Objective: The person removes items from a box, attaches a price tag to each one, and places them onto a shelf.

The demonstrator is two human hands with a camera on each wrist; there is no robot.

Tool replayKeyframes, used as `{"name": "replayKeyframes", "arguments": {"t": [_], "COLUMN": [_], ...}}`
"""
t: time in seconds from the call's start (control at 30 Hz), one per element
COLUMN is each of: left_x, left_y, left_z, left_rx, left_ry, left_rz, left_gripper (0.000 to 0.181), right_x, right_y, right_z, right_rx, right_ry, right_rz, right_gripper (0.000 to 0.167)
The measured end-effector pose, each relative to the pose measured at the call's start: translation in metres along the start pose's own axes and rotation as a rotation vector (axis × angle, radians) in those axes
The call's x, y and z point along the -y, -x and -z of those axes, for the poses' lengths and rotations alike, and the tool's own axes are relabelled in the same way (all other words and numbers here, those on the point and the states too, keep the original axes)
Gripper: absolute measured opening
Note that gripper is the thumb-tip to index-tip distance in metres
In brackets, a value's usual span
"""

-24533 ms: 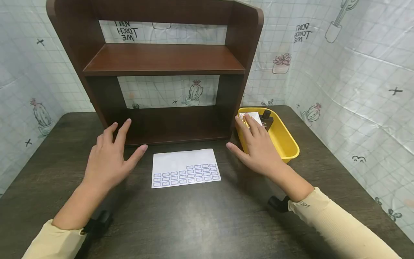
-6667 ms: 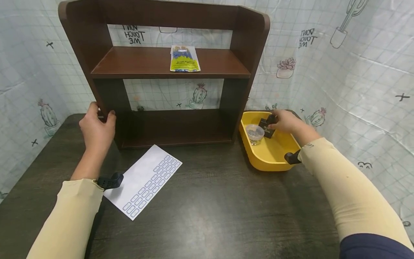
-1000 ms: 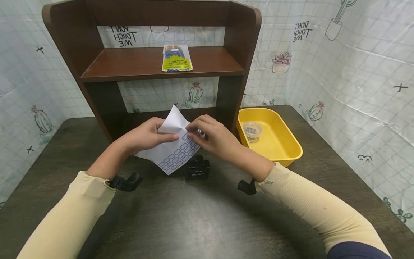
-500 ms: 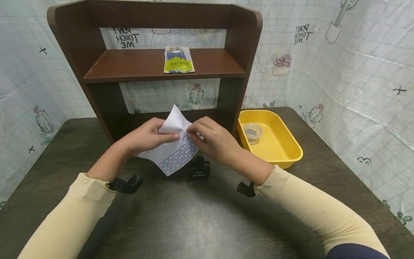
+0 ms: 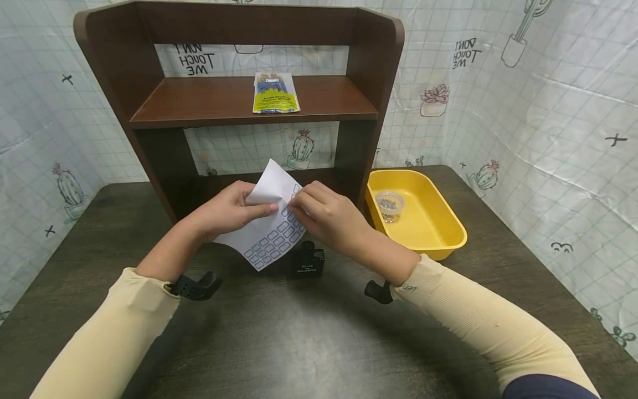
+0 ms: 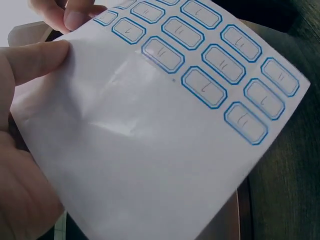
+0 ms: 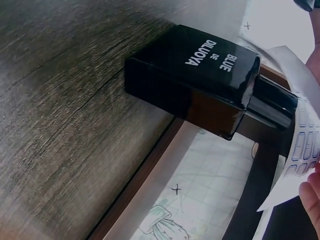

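Observation:
A white sheet of blue-framed sticker labels [image 5: 259, 238] is held up off the table, tilted and creased. My left hand [image 5: 224, 209] grips its left side, thumb on the front face. At its right edge, my right hand [image 5: 331, 216] pinches the printed part with thumb and fingertips. The fingertips hide whether one label is lifted there. Small pen marks show inside the labels [image 6: 217, 87] in the left wrist view. Just below the sheet, a black perfume bottle [image 5: 307, 269] with white lettering stands upright on the table; the right wrist view shows its dark cap [image 7: 272, 102] close to the paper.
Behind the hands stands a dark brown two-tier shelf [image 5: 209, 100], a pack of paintbrushes [image 5: 275, 94] on its upper board. A yellow bin [image 5: 433, 221] at the right contains a clear round tub [image 5: 390, 205] of small grey pieces. A patterned sheet [image 5: 538, 138] lines the walls.
Since several seconds ago, the bottle has gone from the bin to the table and the label sheet is lifted. In the last second, my right fingertips shift only slightly at the sheet's edge.

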State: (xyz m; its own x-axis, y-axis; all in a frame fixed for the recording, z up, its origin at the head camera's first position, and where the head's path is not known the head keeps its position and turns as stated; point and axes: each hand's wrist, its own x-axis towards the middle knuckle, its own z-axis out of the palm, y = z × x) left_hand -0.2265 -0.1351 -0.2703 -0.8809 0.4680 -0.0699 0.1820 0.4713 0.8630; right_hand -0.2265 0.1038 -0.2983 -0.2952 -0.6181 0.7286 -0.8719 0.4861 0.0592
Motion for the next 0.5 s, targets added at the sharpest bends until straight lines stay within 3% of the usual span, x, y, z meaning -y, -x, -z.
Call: {"name": "replayKeyframes", "arguments": {"t": [0.17,0.4,0.5], "left_x": [-0.0018,0.0012,0.0059], "left_y": [-0.0003,0.0016,0.0042], "left_z": [0.0,0.0024,0.0058], "left_rx": [-0.014,-0.047,-0.053], "left_ry": [-0.02,0.019,0.02], "left_rz": [0.024,0.097,0.121], "left_gripper": [0.037,0.037,0.038], "right_x": [-0.0001,0.0003,-0.0001], "right_y": [0.0022,0.0065,0.0085], "right_z": [-0.0006,0.0001,0.0023], "right_rx": [0.003,0.037,0.049], "right_ry": [-0.019,-0.139,-0.229], "right_rz": [-0.023,-0.072,-0.134], "right_gripper": [0.012,0.012,0.009]}}
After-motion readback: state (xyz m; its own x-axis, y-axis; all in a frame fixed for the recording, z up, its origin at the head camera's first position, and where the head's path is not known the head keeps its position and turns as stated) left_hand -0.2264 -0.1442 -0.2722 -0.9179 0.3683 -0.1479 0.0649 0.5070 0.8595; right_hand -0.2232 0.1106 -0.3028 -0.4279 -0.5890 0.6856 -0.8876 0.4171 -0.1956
